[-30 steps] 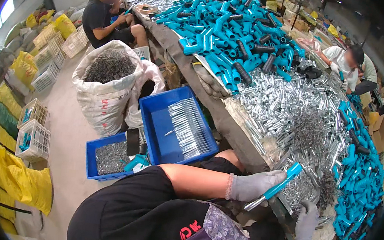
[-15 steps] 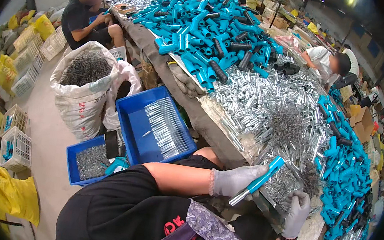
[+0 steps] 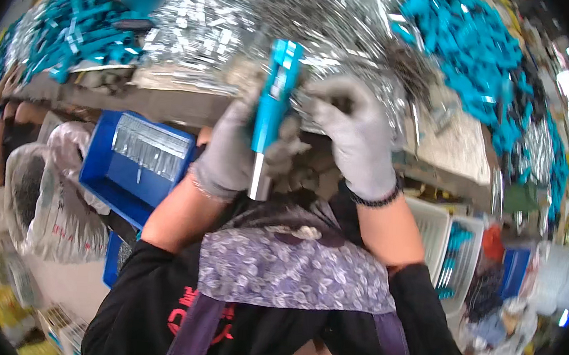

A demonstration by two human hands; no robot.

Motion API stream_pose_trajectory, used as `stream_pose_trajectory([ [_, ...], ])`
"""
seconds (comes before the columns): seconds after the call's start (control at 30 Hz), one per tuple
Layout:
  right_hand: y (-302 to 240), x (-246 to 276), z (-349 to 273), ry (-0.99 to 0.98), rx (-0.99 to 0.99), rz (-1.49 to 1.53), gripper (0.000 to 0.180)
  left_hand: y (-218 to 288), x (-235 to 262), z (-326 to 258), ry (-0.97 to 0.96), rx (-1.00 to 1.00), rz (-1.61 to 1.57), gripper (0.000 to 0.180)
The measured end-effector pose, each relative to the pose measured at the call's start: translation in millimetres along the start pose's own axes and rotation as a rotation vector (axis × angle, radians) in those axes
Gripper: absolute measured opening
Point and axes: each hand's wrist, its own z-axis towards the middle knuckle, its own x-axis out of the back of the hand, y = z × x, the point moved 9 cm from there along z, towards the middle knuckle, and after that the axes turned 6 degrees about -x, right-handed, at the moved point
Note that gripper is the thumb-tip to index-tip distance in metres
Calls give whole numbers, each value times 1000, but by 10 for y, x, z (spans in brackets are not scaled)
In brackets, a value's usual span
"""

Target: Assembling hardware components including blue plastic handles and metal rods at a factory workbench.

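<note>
My left hand (image 3: 232,148), in a grey glove, is closed around a teal plastic handle (image 3: 275,98) with a metal tube sticking out of its lower end. The handle stands nearly upright in front of my chest. My right hand (image 3: 350,132), also gloved, is curled beside the handle's top with its fingertips pinched together; whether it holds a small part is not visible. Both hands hover at the near edge of a workbench (image 3: 168,101) heaped with shiny metal pieces (image 3: 354,27).
Piles of teal handles (image 3: 468,51) lie on the bench to the right and at the far left. A blue bin (image 3: 131,166) with metal rods sits below left, next to a white sack (image 3: 56,203). White baskets (image 3: 442,247) stand at the right.
My head has dropped toward the bench, so the view swung down. The handle went from slanted at my right side to upright in front of me, and my right hand rose beside it.
</note>
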Motion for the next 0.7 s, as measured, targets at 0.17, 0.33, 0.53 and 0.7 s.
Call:
stream_pose_trajectory([
  [0.17,133,-16,-1,-43,-105,301,13,-142,-7,86,-117,31,-40,68],
  [0.33,270,-26,-26,-104,-229,439,11,-164,-6,106,-161,28,-27,65],
  [0.53,546,-11,-57,-218,-302,580,20,-282,-81,113,-260,152,188,68],
  [0.7,309,-165,-148,-268,-282,477,57,-283,-137,17,-205,147,311,68],
])
